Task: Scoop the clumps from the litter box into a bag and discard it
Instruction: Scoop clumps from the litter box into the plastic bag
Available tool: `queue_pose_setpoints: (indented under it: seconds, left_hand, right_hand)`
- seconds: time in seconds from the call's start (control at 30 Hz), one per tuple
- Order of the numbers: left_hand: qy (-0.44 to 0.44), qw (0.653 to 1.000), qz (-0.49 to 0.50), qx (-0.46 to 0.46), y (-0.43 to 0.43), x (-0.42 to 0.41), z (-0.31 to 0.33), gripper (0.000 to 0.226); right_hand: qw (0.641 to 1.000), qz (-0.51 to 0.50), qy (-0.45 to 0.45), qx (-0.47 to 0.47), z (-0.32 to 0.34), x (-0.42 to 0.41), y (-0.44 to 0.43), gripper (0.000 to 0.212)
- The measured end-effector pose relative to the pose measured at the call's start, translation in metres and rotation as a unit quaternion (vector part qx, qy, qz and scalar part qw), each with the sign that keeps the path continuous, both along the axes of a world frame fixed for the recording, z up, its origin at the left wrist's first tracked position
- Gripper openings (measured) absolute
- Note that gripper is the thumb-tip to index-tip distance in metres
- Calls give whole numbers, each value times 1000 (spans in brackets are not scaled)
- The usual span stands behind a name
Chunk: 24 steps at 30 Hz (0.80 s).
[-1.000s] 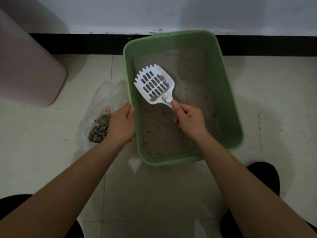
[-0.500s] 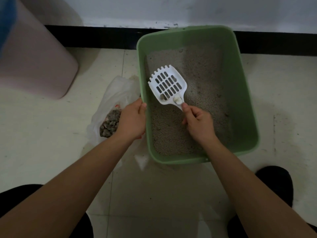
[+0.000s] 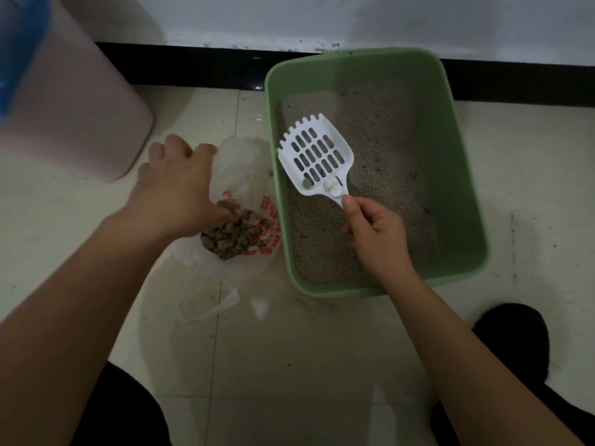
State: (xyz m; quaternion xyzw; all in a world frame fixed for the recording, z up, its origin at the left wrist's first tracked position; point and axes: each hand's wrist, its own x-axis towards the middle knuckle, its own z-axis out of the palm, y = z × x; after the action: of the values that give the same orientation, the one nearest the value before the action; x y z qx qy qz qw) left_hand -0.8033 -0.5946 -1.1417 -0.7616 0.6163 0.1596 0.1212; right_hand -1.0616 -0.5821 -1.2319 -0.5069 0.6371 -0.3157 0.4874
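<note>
One pink bin (image 3: 80, 107), bag (image 3: 238, 162) beside litter box (image 3: 454, 175), right hand (image 3: 376, 233) gripping scoop (image 3: 317, 157)

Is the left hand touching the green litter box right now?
Apart. The head view shows the left hand over the plastic bag, with bag visible between it and the litter box rim.

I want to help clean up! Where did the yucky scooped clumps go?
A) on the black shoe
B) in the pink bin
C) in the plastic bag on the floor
C: the dark clumps lie piled in the plastic bag on the floor, just left of the green litter box.
</note>
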Motion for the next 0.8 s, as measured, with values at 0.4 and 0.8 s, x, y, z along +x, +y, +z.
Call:
queue_pose_setpoints:
  seconds: [0.4, 0.8]
  left_hand:
    - [129, 978, 144, -79, -4, 36, -8, 38]
    - [121, 968, 67, -210, -8, -13, -4, 41]
  right_hand:
    - [893, 156, 229, -354, 7, 34, 59, 30]
    - [995, -68, 18, -67, 47, 14, -6, 14]
